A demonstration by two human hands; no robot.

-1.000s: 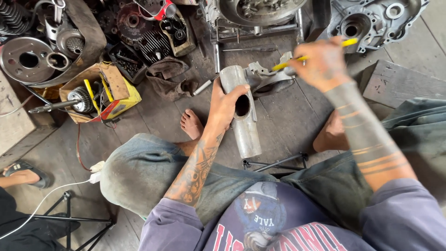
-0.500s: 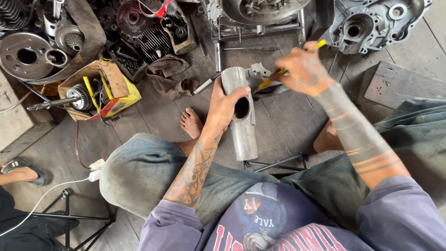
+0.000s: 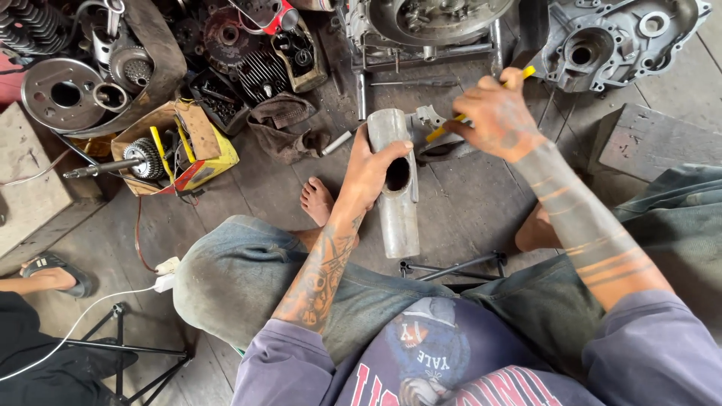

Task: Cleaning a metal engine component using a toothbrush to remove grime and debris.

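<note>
From the head camera, looking straight down: left hand (image 3: 374, 171) wrapped around the upper part of a grey metal tube (image 3: 396, 197), fingers curled over its left flank and thumb set by the round side hole, so closed and gripping the tube. Tube standing between the knees, long axis running away from the body toward the top of the picture, slightly tilted, lower end near a thin black metal stand (image 3: 459, 265) lying on the floor. Right hand (image 3: 496, 116) closed on a yellow-handled tool (image 3: 479, 105) (screwdriver or brush, working tip hidden), held just right of and beyond the tube's upper end, the tool slanting down and left toward a small grey metal bracket part (image 3: 430, 120) beside the tube mouth. Tube therefore down and left of the right hand, near but not seen touching it; left hand the one already on it. Surface: worn wooden plank floor (image 3: 248, 177), a bare foot (image 3: 317, 200) resting just left of the tube. Around: engine crankcase halves (image 3: 611, 43) at upper right, a cardboard box of parts (image 3: 174, 146) at left, a dirty rag (image 3: 286, 128), a white power cord (image 3: 98, 304), another person's sandalled foot (image 3: 53, 271) at far left.
</note>
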